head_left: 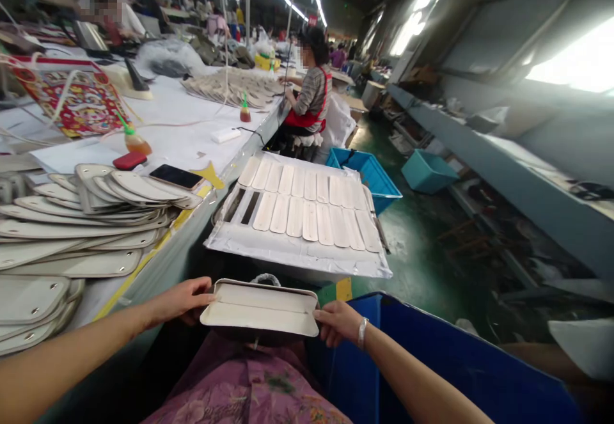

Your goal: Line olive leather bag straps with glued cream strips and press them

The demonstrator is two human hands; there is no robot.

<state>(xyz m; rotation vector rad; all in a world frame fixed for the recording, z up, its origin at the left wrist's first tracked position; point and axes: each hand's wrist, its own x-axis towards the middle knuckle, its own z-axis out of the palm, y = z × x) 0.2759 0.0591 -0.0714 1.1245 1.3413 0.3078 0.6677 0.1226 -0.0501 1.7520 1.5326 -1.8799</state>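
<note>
Just above my lap, a long cream panel (pixel 259 312) with rounded corners and a lengthwise crease stretches between my hands. A dark body shows beneath it, and a pale loop (pixel 266 279) rises behind its far edge. My left hand (pixel 189 299) pinches the panel's left end between thumb and fingers. At the opposite end, my right hand (pixel 336 323), with a bracelet on its wrist, grips the right edge. In front of both hands, two rows of flat cream strips (pixel 307 219) lie on a white-covered board (pixel 297 254).
Stacked cream pieces with metal eyelets (pixel 96 238) cover the left table, near a phone (pixel 176 177) and glue bottles (pixel 135 142). A deep blue bin (pixel 432 353) stands at my right. Another person (pixel 309 91) sits ahead beside a light-blue crate (pixel 369 178).
</note>
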